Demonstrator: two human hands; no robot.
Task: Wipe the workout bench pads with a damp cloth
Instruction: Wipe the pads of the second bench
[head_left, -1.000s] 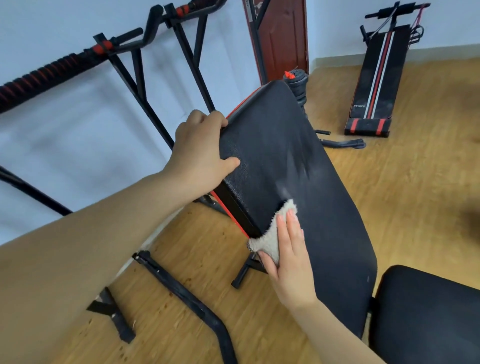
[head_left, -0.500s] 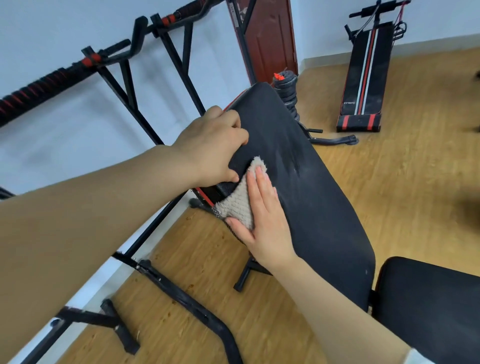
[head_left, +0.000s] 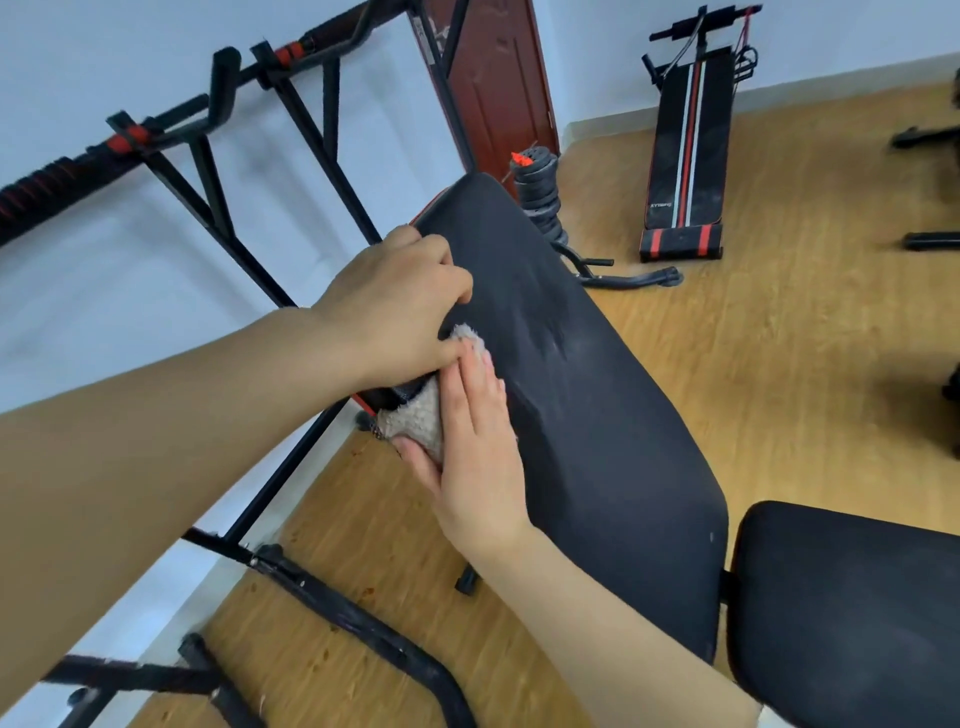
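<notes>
Nearest to me the seat pad (head_left: 857, 613) sits dark and untouched, with nothing on it. Just past it the right hand (head_left: 478, 452) lies flat, fingers straight and together, pressing the cloth (head_left: 415, 421) against the left edge of the tilted back pad (head_left: 597, 389), about halfway up its length; the cloth folds over that edge, and the thumb shows below it. Right above, touching the cloth's top corner, the left hand (head_left: 395, 306) curls its fingers round the same edge and grips the pad to steady it. I judge the step in hand to be wiping the back pad's side and rim, with the broad face showing pale dusty streaks higher up and the seat not yet done. The next move, I think, calls for the left hand to give way or shift higher, since it blocks the cloth's path up the edge, and then for long firm strokes across the face. Farther off on the floor (head_left: 779, 364) stand a stack of weights (head_left: 537, 187) and a striped board (head_left: 685, 156), with a door (head_left: 493, 78) behind.
</notes>
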